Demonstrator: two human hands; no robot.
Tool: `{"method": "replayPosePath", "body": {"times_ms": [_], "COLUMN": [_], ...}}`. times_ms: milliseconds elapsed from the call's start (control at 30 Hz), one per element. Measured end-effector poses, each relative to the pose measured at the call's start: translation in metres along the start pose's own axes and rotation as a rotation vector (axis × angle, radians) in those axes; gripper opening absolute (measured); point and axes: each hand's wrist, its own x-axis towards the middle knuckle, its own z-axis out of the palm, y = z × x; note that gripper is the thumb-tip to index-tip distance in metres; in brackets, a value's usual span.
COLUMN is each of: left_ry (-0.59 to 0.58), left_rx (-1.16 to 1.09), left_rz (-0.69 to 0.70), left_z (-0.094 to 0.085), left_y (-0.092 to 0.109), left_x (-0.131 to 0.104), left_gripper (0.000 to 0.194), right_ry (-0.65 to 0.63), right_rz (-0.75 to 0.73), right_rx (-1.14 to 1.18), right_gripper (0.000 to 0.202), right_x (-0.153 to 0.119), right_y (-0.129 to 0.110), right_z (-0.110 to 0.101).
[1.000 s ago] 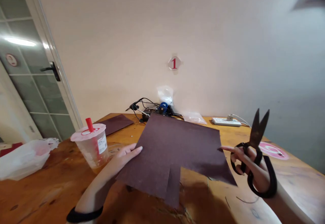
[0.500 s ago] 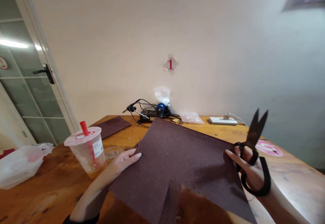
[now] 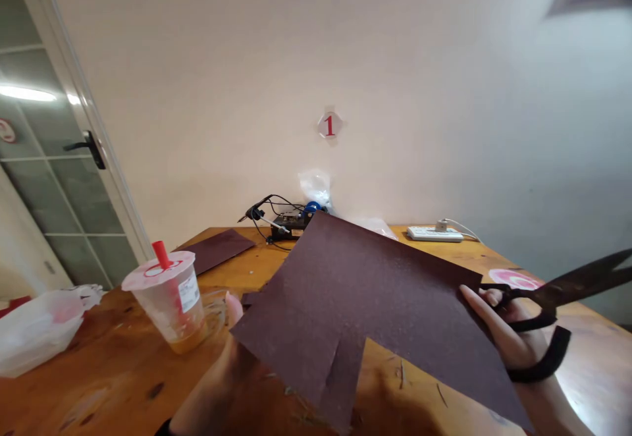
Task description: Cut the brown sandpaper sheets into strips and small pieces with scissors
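Note:
A stiff dark maroon sheet, with a piece cut away at its near edge and a strip hanging beside the gap, is held tilted above the table. My right hand pinches its right edge, thumb on top. Black-handled scissors hang on that same hand, their blades slightly apart and pointing right, away from the sheet. My left hand is at the sheet's left corner, mostly behind it. Only its raised thumb shows clear of the sheet; the other fingers are hidden.
A lidded drink cup with a red straw stands close to my left hand. Beyond are another maroon sheet, a black device with cables, and a power strip. A white plastic bag lies far left. Scraps litter the wooden table.
The sheet has shifted right and turned slightly. The scissors have swung from upright to pointing right. My left thumb has come off the sheet's top, and that hand is now mostly behind it.

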Motion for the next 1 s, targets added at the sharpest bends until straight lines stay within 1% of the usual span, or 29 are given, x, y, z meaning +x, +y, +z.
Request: {"method": "replayPosePath", "body": {"times_ms": [67, 133, 200, 233, 267, 333, 400, 467, 533, 600, 667, 700, 767, 833, 933, 967, 1000], "left_ry": [-0.091, -0.185, -0.226, -0.182, -0.122, 0.015, 0.096, 0.161, 0.232, 0.284, 0.308, 0.320, 0.351, 0.373, 0.367, 0.363, 0.360], "left_rx": [-0.087, -0.104, -0.059, -0.011, 0.040, 0.146, 0.196, 0.196, 0.197, 0.232, 0.286, 0.311, 0.363, 0.427, 0.549, 0.581, 0.606], "left_rz": [0.049, 0.033, 0.078, 0.100, 0.091, 0.031, -0.052, -0.119, -0.160, -0.160, -0.135, -0.115, -0.064, -0.005, 0.044, 0.045, 0.043], "left_z": [0.005, 0.012, 0.021, 0.026, 0.030, 0.039, 0.046, 0.051, 0.052, 0.050, 0.047, 0.045, 0.043, 0.041, 0.039, 0.038, 0.037], "left_y": [-0.003, -0.003, -0.004, -0.005, -0.007, -0.012, -0.019, -0.026, -0.029, -0.028, -0.023, -0.018, -0.007, 0.006, 0.023, 0.028, 0.031], "left_x": [0.004, 0.007, 0.009, 0.009, 0.009, 0.009, 0.009, 0.010, 0.012, 0.013, 0.013, 0.012, 0.009, 0.005, -0.002, -0.004, -0.006], "left_gripper": [0.099, 0.098, 0.088, 0.080, 0.076, 0.069, 0.065, 0.062, 0.062, 0.063, 0.066, 0.067, 0.067, 0.065, 0.066, 0.067, 0.067], "right_ry": [0.055, 0.108, 0.120, 0.116, 0.115, 0.124, 0.155, 0.142, 0.098, 0.051, 0.034, 0.019, -0.042, -0.160, -0.451, -0.546, -0.609], "right_rz": [-0.031, -0.053, -0.030, -0.019, -0.017, -0.047, -0.111, -0.148, -0.155, -0.142, -0.107, -0.075, -0.013, 0.025, 0.062, 0.080, 0.091], "right_rx": [0.018, 0.038, 0.053, 0.071, 0.091, 0.102, 0.078, -0.005, -0.086, -0.141, -0.106, -0.052, 0.087, 0.173, 0.154, 0.136, 0.116], "right_gripper": [0.056, 0.051, 0.046, 0.044, 0.042, 0.041, 0.042, 0.043, 0.044, 0.046, 0.051, 0.052, 0.050, 0.044, 0.048, 0.049, 0.049], "right_x": [-0.003, -0.007, -0.010, -0.012, -0.013, -0.015, -0.018, -0.021, -0.024, -0.025, -0.024, -0.023, -0.017, -0.010, -0.005, -0.007, -0.012], "right_y": [0.001, 0.001, 0.003, 0.005, 0.006, 0.008, 0.008, 0.007, 0.006, 0.006, 0.008, 0.009, 0.011, 0.014, 0.020, 0.022, 0.025], "right_z": [0.000, 0.000, 0.001, 0.001, 0.002, 0.004, 0.005, 0.004, 0.002, 0.001, 0.002, 0.002, 0.002, 0.000, -0.003, -0.003, -0.002]}}
